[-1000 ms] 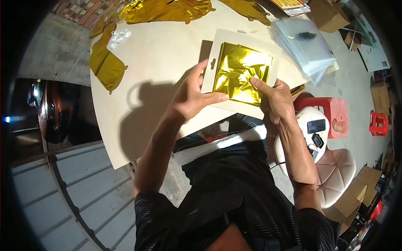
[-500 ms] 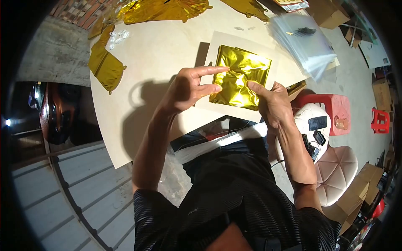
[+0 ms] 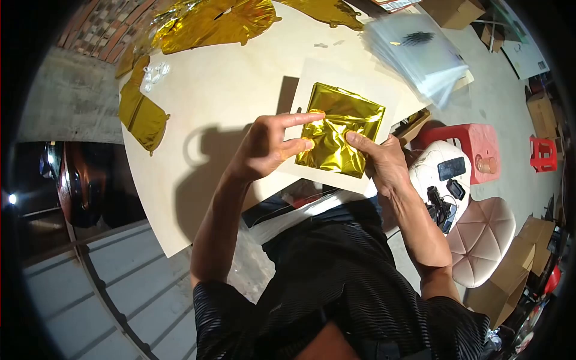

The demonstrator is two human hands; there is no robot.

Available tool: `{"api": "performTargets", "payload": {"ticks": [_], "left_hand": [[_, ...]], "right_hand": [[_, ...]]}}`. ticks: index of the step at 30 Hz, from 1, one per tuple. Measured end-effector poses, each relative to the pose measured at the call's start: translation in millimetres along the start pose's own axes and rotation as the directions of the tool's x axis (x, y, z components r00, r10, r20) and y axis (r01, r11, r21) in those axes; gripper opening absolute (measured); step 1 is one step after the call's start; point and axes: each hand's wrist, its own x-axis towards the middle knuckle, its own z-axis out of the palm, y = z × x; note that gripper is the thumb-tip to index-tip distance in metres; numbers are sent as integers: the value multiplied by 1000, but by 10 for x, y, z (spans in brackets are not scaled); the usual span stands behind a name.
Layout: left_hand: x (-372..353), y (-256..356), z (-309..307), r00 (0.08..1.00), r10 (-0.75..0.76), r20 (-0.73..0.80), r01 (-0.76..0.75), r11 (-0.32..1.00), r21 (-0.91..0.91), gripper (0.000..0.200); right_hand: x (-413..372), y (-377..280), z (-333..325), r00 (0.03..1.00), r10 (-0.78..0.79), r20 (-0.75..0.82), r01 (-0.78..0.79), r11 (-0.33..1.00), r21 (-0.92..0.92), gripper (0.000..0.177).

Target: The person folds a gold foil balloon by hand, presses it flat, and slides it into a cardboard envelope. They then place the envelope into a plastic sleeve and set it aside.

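A folded gold foil balloon (image 3: 343, 129), squarish and wrinkled, lies on a pale card (image 3: 384, 99) at the table's front edge. My right hand (image 3: 384, 162) grips its right side, thumb pressed on top, the other fingers hidden under the edge. At the left side is my left hand (image 3: 267, 144), its index finger stretched over the foil. Its thumb is spread apart from that finger, with the tip at the foil's left edge. The remaining fingers of the left hand are curled and mostly hidden.
Flat gold foil balloons (image 3: 216, 27) lie along the far and left side of the table (image 3: 210, 84), near small white pieces (image 3: 156, 75). Clear plastic sleeves (image 3: 414, 57) are stacked at the back right. A chair (image 3: 483, 240) and red stool (image 3: 489, 147) stand to the right.
The view has shifted, so the table and its contents sit slightly lower and further left. Both hands keep nearly the same position on the foil.
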Motion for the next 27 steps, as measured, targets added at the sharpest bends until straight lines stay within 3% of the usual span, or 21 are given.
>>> {"api": "performTargets", "payload": {"ticks": [7, 9, 10, 11, 13, 14, 17, 18, 19, 22, 23, 27], "left_hand": [[109, 76, 50, 999, -34, 32, 33, 999, 12, 49], [155, 335, 67, 969, -244, 47, 234, 959, 161, 51], [202, -18, 88, 997, -5, 71, 8, 999, -42, 53], [240, 22, 73, 992, -82, 94, 74, 994, 80, 54], [364, -1, 158, 977, 205, 62, -212, 966, 145, 53], [410, 27, 166, 994, 20, 111, -21, 1000, 7, 51], [707, 175, 238, 996, 4, 95, 4, 996, -90, 48], [869, 216, 271, 999, 27, 21, -25, 994, -108, 42], [1048, 232, 303, 990, 126, -68, -116, 985, 125, 34], [1595, 378, 478, 897, 436, -73, -336, 779, 530, 27], [1801, 363, 552, 822, 568, -35, -430, 659, 617, 26], [2467, 424, 922, 770, 631, 93, -484, 483, 730, 37]], "right_hand": [[-28, 29, -92, 998, -30, -47, 30, 1000, 3, 40], [-35, 27, -119, 996, -56, -65, 55, 998, -19, 40], [-38, 44, -132, 991, -101, -87, 97, 994, -50, 39], [-43, 56, -148, 983, -150, -107, 142, 986, -82, 39], [-42, 89, -227, 972, -198, -127, 196, 980, -32, 44], [-55, 98, -297, 970, -187, -158, 188, 982, -11, 42], [-144, 93, -542, 957, -145, -250, 164, 985, 58, 37], [-189, 87, -645, 952, -137, -274, 165, 983, 81, 38], [-240, 80, -749, 947, -126, -297, 164, 981, 104, 39], [-382, 59, -996, 939, -112, -326, 161, 979, 125, 44], [-422, 64, -1076, 939, -105, -328, 153, 980, 126, 46], [-491, 116, -1268, 921, -134, -367, 171, 983, 69, 46]]}}
